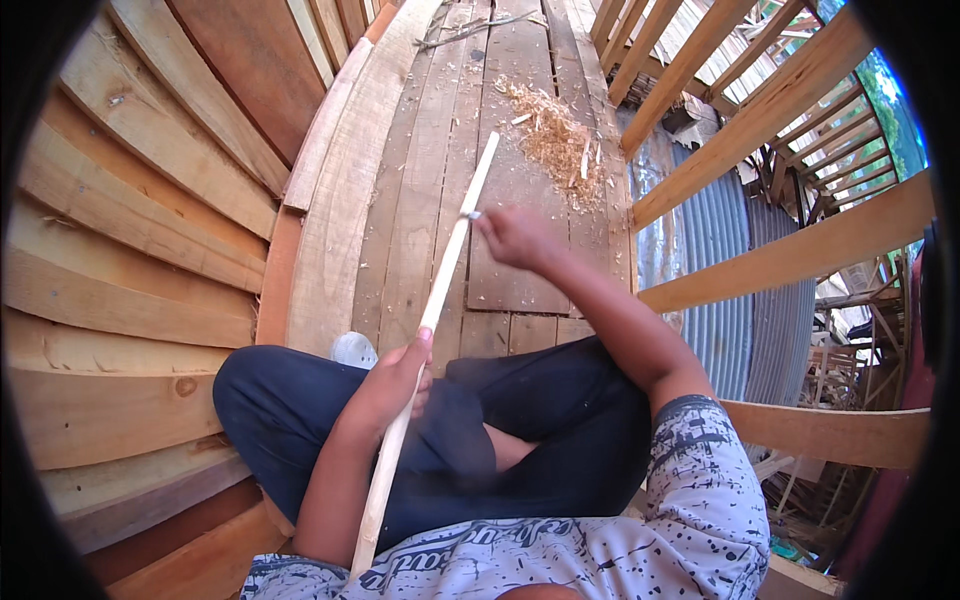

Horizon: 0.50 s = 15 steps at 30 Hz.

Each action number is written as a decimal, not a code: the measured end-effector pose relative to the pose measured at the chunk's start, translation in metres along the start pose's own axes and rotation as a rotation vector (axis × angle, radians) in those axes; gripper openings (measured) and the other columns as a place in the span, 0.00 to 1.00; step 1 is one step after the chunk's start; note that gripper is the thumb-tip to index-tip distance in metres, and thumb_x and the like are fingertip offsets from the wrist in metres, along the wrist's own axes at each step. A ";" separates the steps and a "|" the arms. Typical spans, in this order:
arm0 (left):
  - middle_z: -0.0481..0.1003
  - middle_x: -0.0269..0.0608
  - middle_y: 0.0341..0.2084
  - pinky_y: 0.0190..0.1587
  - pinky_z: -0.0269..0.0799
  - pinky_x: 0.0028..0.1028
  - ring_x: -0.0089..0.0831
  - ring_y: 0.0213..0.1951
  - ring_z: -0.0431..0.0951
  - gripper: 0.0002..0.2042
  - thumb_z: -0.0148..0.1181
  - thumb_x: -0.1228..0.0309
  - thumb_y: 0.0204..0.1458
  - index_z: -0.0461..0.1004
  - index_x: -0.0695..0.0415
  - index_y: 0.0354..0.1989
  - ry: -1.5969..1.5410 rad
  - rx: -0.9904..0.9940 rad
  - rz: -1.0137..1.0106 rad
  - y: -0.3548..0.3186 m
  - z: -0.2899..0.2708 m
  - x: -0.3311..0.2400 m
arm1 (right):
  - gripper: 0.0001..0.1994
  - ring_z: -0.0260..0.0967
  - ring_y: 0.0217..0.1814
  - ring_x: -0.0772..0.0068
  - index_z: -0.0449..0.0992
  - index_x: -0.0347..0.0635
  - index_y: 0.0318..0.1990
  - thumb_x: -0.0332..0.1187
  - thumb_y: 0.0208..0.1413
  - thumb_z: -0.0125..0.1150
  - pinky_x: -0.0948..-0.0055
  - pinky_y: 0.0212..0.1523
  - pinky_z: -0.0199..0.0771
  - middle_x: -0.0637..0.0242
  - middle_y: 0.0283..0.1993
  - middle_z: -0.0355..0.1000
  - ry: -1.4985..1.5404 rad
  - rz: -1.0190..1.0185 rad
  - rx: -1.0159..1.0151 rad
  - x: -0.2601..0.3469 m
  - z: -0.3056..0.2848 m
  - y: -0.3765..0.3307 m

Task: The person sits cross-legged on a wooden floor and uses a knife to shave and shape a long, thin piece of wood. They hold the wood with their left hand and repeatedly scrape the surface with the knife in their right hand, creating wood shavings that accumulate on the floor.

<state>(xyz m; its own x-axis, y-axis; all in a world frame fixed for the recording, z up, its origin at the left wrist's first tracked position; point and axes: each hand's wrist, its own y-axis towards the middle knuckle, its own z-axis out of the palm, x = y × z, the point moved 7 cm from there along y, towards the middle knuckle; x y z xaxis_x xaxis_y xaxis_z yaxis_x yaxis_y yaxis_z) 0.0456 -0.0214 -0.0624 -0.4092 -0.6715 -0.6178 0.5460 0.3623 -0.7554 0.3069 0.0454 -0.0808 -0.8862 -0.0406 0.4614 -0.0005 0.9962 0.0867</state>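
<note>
A long, pale, peeled wooden stick (450,262) slants from my shirt front up and away over the plank floor. My left hand (398,380) is closed around it at about its middle, above my crossed legs, the thumb lying along the wood. Farther up, my right hand (515,238) is closed in a fist to the right of the stick. From this fist a small metal blade (471,215) reaches across the stick and touches it. The handle is hidden inside the fingers, and the hand is slightly blurred.
Wood shavings (556,145) lie heaped on the plank floor (400,230), near a thin twig (475,32). A board wall (140,240) rises at left. Wooden railing bars (780,255) stand at right, above corrugated metal sheets (715,270). A pale rounded thing (353,350) sits by my left knee.
</note>
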 end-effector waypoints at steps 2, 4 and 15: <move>0.59 0.29 0.17 0.16 0.57 0.20 0.17 0.13 0.59 0.24 0.51 0.42 0.62 0.63 0.53 0.36 -0.079 0.022 -0.038 -0.002 -0.003 0.004 | 0.20 0.73 0.26 0.41 0.74 0.38 0.32 0.46 0.66 0.48 0.48 0.29 0.71 0.48 0.20 0.71 0.024 -0.211 0.061 0.052 0.000 -0.015; 0.59 0.29 0.17 0.16 0.57 0.20 0.17 0.13 0.58 0.24 0.51 0.42 0.62 0.63 0.53 0.36 -0.120 0.042 -0.037 -0.004 0.001 0.001 | 0.19 0.72 0.24 0.42 0.76 0.39 0.34 0.47 0.65 0.50 0.49 0.29 0.72 0.48 0.19 0.71 0.032 -0.188 0.044 0.043 0.001 -0.016; 0.59 0.28 0.17 0.15 0.56 0.20 0.17 0.13 0.58 0.24 0.50 0.42 0.62 0.63 0.53 0.36 -0.155 0.053 -0.067 -0.002 0.001 0.003 | 0.15 0.75 0.34 0.45 0.78 0.42 0.36 0.45 0.63 0.53 0.49 0.38 0.75 0.50 0.31 0.77 -0.136 0.277 0.056 -0.061 -0.011 -0.002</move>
<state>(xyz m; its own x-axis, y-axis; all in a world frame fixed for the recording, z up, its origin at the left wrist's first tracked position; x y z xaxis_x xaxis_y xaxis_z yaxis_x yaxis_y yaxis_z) 0.0440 -0.0249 -0.0621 -0.3306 -0.7858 -0.5227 0.5609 0.2818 -0.7784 0.3664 0.0452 -0.0996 -0.9100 0.2395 0.3384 0.2272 0.9709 -0.0762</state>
